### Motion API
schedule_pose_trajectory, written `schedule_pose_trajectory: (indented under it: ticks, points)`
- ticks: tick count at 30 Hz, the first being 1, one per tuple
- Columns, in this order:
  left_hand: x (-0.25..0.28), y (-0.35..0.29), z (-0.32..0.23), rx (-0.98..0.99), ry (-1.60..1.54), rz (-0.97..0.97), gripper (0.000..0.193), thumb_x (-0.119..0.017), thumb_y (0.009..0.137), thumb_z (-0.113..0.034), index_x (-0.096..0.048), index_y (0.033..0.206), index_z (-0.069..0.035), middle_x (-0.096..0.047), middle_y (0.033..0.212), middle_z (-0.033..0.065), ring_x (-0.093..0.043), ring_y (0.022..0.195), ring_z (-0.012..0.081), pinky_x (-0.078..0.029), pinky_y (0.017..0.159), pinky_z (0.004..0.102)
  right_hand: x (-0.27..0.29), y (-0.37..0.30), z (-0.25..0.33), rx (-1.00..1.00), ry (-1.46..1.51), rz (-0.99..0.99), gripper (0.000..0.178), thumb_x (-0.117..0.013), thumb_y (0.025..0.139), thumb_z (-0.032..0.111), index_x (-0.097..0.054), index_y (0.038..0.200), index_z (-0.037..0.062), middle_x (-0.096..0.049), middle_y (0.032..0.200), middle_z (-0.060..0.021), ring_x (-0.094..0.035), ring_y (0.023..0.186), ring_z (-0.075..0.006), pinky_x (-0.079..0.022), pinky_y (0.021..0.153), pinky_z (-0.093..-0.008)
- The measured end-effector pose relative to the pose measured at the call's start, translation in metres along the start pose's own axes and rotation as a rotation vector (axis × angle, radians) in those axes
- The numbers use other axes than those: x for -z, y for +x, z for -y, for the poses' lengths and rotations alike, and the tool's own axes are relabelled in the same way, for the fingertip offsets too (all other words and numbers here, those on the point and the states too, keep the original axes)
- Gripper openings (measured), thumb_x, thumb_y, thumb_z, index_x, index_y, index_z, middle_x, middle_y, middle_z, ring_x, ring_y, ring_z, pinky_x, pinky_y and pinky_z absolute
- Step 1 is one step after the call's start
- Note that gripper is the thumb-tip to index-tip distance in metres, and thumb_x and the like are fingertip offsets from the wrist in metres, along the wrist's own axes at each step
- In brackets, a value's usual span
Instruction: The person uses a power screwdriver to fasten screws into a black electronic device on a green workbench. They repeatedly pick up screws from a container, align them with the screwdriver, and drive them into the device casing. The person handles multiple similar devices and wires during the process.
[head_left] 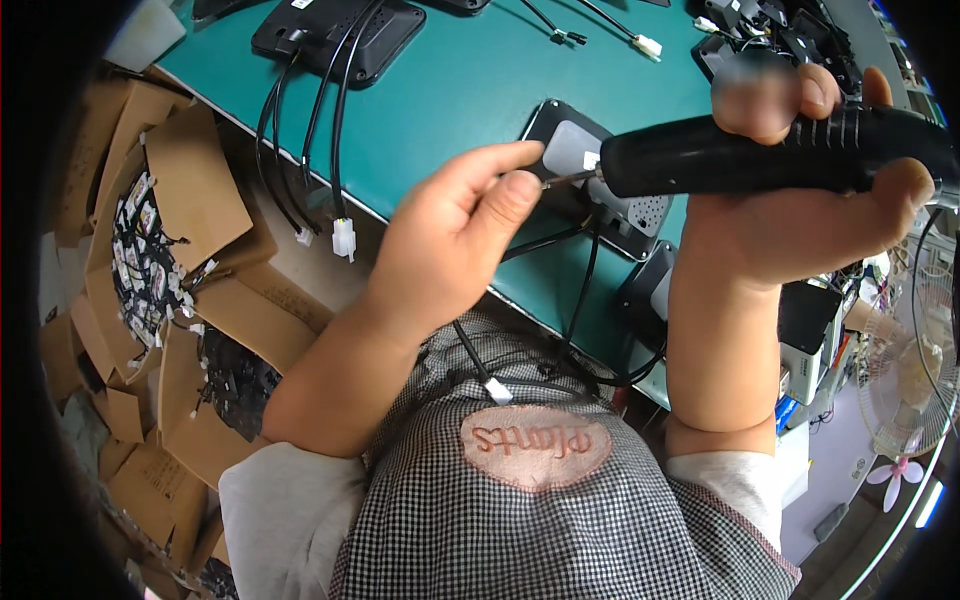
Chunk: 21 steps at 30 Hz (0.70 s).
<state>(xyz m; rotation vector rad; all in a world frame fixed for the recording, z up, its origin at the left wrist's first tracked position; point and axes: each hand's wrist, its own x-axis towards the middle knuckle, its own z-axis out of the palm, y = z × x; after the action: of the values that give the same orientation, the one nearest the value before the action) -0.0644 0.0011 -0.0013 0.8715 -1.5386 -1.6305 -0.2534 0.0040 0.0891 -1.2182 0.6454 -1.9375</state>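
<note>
My right hand [800, 228] is wrapped round a thick black electric screwdriver [690, 155], held level with its bit pointing left. At the bit's tip, the thumb and forefinger of my left hand [440, 235] come close together, the other fingers curled in. Whatever lies between them is too small to make out. Below the tool, a flat black device housing [568, 140] with a grey panel and a patch of small holes rests on the green table [440, 100], partly hidden by the screwdriver. Black cables run from it toward my lap, one ending in a white connector [497, 391].
Another black housing [380, 45] lies at the far left, its cables hanging over the edge to a white plug [343, 238]. More black parts [740, 30] crowd the far right. Cardboard boxes [200, 190] of connectors and cables stand left; a fan [915, 365] is at right.
</note>
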Motion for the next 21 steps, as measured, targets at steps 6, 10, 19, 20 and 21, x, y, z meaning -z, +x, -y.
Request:
schedule_pose_trajectory:
  ticks: [6, 10, 19, 20, 21]
  points:
    - [-0.004, -0.013, 0.008, -0.316, 0.771, 0.026, 0.033, -0.066, 0.080, -0.022, -0.063, 0.109, -0.006, -0.062, 0.078, 0.0079, -0.059, 0.065, 0.0219, -0.047, 0.060, 0.0332, -0.002, -0.004, -0.026, 0.017, -0.021, 0.038, 0.056, -0.048, 0.081, 0.061, -0.047, 0.116, 0.0172, -0.058, 0.081, -0.0100, -0.053, 0.060, -0.0243, -0.042, 0.055, -0.0374]
    - [-0.010, -0.010, 0.012, -0.309, 0.907, 0.049, 0.052, -0.070, 0.074, -0.030, -0.056, 0.121, -0.011, -0.053, 0.066, 0.0083, -0.055, 0.060, 0.0263, -0.045, 0.054, 0.0371, -0.020, -0.007, -0.036, 0.032, -0.017, -0.029, 0.061, -0.052, 0.080, 0.061, -0.045, 0.119, 0.0150, -0.057, 0.077, -0.0087, -0.053, 0.056, -0.0224, -0.044, 0.052, -0.0355]
    - [-0.011, -0.007, 0.012, -0.300, 0.900, 0.042, 0.058, -0.072, 0.071, -0.032, -0.055, 0.123, -0.012, -0.053, 0.066, 0.0070, -0.054, 0.059, 0.0256, -0.046, 0.055, 0.0357, -0.047, -0.010, -0.046, 0.138, -0.136, -0.236, 0.069, -0.057, 0.081, 0.058, -0.039, 0.125, 0.0084, -0.053, 0.069, -0.0052, -0.052, 0.049, -0.0175, -0.047, 0.046, -0.0311]
    - [-0.011, -0.007, 0.012, -0.298, 0.905, 0.041, 0.058, -0.072, 0.071, -0.033, -0.055, 0.123, -0.012, -0.054, 0.066, 0.0070, -0.054, 0.059, 0.0256, -0.046, 0.055, 0.0356, -0.048, -0.010, -0.047, 0.137, -0.137, -0.242, 0.068, -0.057, 0.081, 0.058, -0.039, 0.125, 0.0085, -0.053, 0.069, -0.0051, -0.052, 0.049, -0.0174, -0.046, 0.046, -0.0309]
    - [-0.011, -0.007, 0.011, -0.297, 0.909, 0.040, 0.057, -0.072, 0.071, -0.033, -0.055, 0.122, -0.012, -0.054, 0.067, 0.0070, -0.055, 0.059, 0.0256, -0.046, 0.055, 0.0354, -0.047, -0.010, -0.047, 0.138, -0.140, -0.245, 0.068, -0.057, 0.081, 0.057, -0.039, 0.124, 0.0085, -0.053, 0.069, -0.0050, -0.052, 0.049, -0.0173, -0.046, 0.045, -0.0307]
